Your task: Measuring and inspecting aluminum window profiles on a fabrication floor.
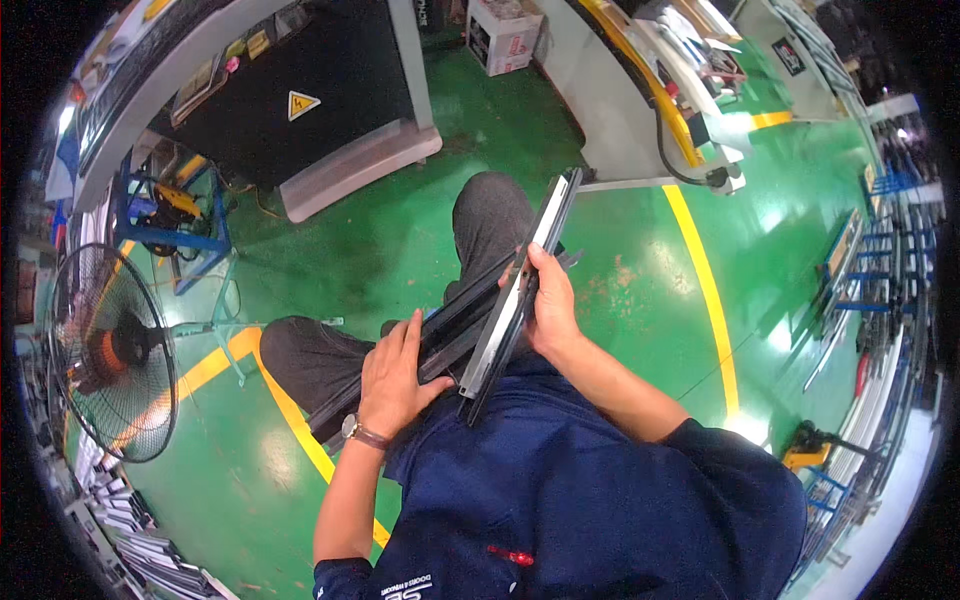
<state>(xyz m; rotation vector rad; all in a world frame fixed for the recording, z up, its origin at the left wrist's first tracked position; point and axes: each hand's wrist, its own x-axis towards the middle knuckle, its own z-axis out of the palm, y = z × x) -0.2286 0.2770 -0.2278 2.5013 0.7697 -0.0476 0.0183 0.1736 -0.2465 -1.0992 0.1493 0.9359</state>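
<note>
My right hand (552, 305) is closed around a long, narrow metal profile (510, 298) with a silver face and black edges. It is held at a slant above my lap, its upper end pointing away and to the right. Under it, dark profile bars (455, 328) lie across my thighs, running from lower left to upper right. My left hand (392, 378) lies flat on these bars, fingers stretched out and thumb apart, close to the lower end of the silver profile. A watch (350, 426) is on my left wrist.
A standing fan (125, 345) is at my left. Ahead are a black machine panel (300, 110) with a warning sign, a box (503, 38) and a grey machine (610, 110). Blue racks (880, 250) with long profiles stand at right, and more profiles (150, 545) lie lower left.
</note>
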